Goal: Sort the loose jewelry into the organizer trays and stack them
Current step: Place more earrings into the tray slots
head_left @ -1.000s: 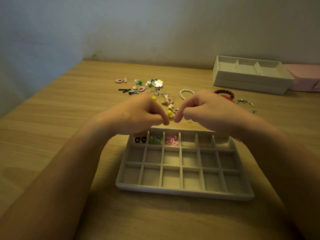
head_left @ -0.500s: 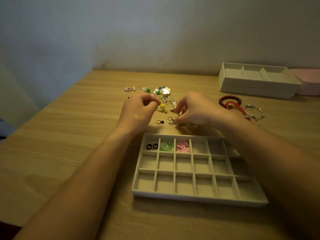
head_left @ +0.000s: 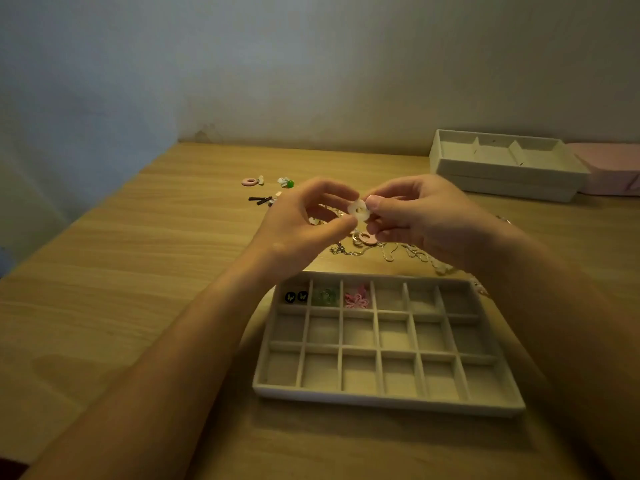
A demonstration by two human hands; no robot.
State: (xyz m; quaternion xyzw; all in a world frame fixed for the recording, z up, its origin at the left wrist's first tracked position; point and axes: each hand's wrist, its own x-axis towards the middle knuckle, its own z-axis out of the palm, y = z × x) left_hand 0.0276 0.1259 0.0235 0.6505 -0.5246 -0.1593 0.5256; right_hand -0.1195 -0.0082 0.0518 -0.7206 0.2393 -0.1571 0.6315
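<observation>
A white flower-shaped earring (head_left: 358, 210) is held in the air above the loose jewelry pile (head_left: 360, 245). My left hand (head_left: 304, 223) pinches its left edge and my right hand (head_left: 412, 216) pinches its right edge. In front of the hands lies a beige grid tray (head_left: 388, 398) with many small compartments. Its back row holds two black butterfly studs (head_left: 296, 296), a green piece (head_left: 325, 296) and a pink piece (head_left: 357, 299); the other compartments hold nothing. My forearms hide part of the pile and the tray's right edge.
More loose pieces lie at the back left: a pink ring earring (head_left: 250, 181), a green bead piece (head_left: 287, 182), black bars (head_left: 260, 200). Two stacked beige trays (head_left: 502, 181) stand at the back right beside a pink box (head_left: 613, 168). Walls close off the back and left.
Both hands have risen from the pile and now hold the white flower earring between them. The view has shifted a little.
</observation>
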